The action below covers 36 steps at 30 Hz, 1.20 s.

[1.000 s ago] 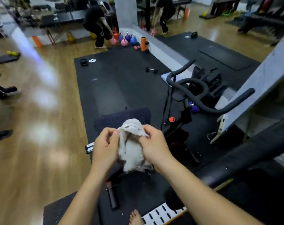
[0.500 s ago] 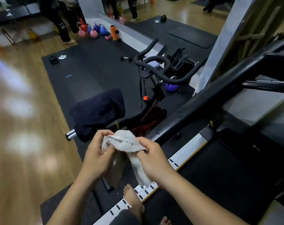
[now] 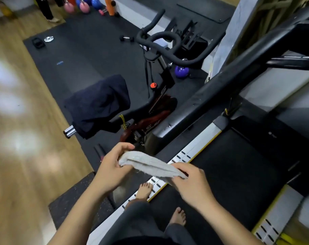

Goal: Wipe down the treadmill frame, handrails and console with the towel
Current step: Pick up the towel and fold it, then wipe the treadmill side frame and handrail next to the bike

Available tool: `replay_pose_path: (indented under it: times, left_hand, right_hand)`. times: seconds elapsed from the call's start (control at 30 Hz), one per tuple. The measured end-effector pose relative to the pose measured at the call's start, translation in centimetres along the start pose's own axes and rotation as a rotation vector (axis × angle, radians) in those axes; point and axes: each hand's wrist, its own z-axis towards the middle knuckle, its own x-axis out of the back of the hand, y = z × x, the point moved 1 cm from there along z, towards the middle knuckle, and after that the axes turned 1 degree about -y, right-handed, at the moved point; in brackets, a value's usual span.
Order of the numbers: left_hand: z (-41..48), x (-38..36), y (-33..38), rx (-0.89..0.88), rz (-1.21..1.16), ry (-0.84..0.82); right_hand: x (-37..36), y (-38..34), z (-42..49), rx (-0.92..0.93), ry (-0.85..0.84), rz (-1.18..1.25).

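Note:
A folded pale grey towel is stretched between my hands in front of me. My left hand grips its left end and my right hand pinches its right end. Below them lies the treadmill's black belt, bordered by a silver side rail with a yellow edge. The treadmill's thick black handrail rises diagonally from just beyond my hands to the upper right. I stand barefoot, one foot on the rail and one on the belt.
A spin bike stands left of the treadmill, a dark cloth draped over its saddle. A purple kettlebell, a dumbbell and several coloured weights lie on the black mat. A person's legs show far back.
My view has swung right and down onto the treadmill. My hands have drawn apart, pulling the bunched towel out into a flat folded strip.

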Motion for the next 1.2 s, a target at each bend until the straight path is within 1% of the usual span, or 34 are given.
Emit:
replay_pose_path:
  times: [0.13, 0.2, 0.27, 0.33, 0.43, 0.5, 0.53, 0.57, 0.63, 0.7, 0.77, 0.8, 0.83, 0.87, 0.9, 0.97, 1.07, 1.13, 1.2]
  left_hand:
    - [2.9, -1.2, -1.4, 0.038, -0.011, 0.025]
    - [4.7, -2.0, -1.8, 0.047, 0.001, 0.0]
    - [6.9, -2.5, -1.9, 0.024, 0.024, -0.007]
    - [9.4, -2.4, -1.9, -0.008, 0.03, 0.024]
    - [13.2, -2.7, -2.0, -0.033, 0.092, 0.043]
    - [14.9, -3.4, -2.2, 0.074, 0.204, 0.056]
    - [15.3, -3.7, -2.2, 0.123, 0.236, 0.06]
    - [15.3, -3.9, -2.1, 0.131, 0.227, 0.061]
    - [14.4, -4.2, -2.1, 0.082, 0.107, 0.001]
    - [12.5, -4.2, -2.0, 0.038, -0.01, -0.147]
    - [10.4, -3.9, -1.9, -0.005, -0.094, -0.219]
    - [9.5, -3.8, -1.9, -0.034, -0.13, -0.233]
    - [8.8, -3.6, -1.8, -0.053, -0.144, -0.24]
    - [8.5, -3.7, -2.1, -0.054, -0.158, -0.238]
    - [8.5, -3.7, -2.2, -0.038, -0.172, -0.237]
    - [9.6, -4.0, -1.9, -0.014, -0.215, -0.286]
    - [13.2, -5.6, -0.9, 0.035, -0.277, -0.407]
    - [15.4, -6.4, -0.9, 0.056, -0.205, -0.466]
    - [15.4, -6.7, -1.2, 0.045, -0.171, -0.479]
  right_hand:
    - [-1.0, 0.1, 1.4, 0.023, 0.122, 0.018]
    - [-1.3, 0.1, 2.2, 0.019, 0.191, 0.005]
    - [-0.9, -0.1, 3.6, 0.018, 0.297, -0.042]
    - [-0.4, -0.6, 5.1, 0.023, 0.407, -0.1]
    - [-0.7, -2.1, 7.2, -0.025, 0.521, -0.114]
    - [-1.1, -3.2, 7.9, -0.118, 0.573, -0.111]
    - [-1.4, -3.6, 7.9, -0.201, 0.609, -0.097]
    - [-1.6, -3.9, 7.7, -0.303, 0.655, -0.083]
    - [-2.1, -4.6, 7.3, -0.493, 0.735, -0.052]
    - [-2.5, -5.2, 7.2, -0.636, 0.783, 0.021]
    - [-3.0, -5.6, 7.4, -0.771, 0.77, 0.218]
    - [-3.2, -5.9, 7.5, -0.803, 0.741, 0.355]
    - [-3.6, -6.1, 7.6, -0.805, 0.704, 0.475]
    - [-4.0, -6.5, 7.6, -0.786, 0.675, 0.525]
    - [-4.4, -6.7, 7.6, -0.752, 0.668, 0.495]
    - [-4.9, -7.3, 7.6, -0.677, 0.717, 0.323]
    - [-4.8, -8.2, 8.5, -0.51, 0.781, -0.039]
    - [-4.5, -8.5, 9.3, -0.395, 0.783, -0.228]
    - [-4.7, -8.9, 9.6, -0.316, 0.776, -0.329]
